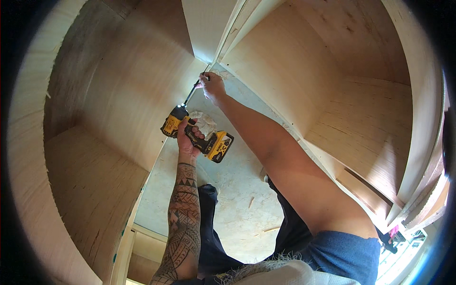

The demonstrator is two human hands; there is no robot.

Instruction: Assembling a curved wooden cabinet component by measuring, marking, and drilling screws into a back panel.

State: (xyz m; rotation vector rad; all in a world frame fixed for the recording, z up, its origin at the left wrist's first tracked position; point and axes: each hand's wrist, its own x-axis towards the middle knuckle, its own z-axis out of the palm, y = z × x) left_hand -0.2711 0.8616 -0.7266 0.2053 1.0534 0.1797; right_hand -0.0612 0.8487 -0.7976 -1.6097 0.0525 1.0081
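My left hand grips the handle of a yellow and black cordless driver, together with a crumpled white cloth. The driver's long dark bit points up toward a corner where plywood panels meet, and a small light glows at its nose. My right hand reaches to the bit's tip and pinches something small there, too small to make out, against the wood.
Plywood cabinet panels surround me on the left and right. A dusty concrete floor with wood scraps lies below. Dark trousers and a blue sleeve fill the lower frame. Tools lie at the far lower right.
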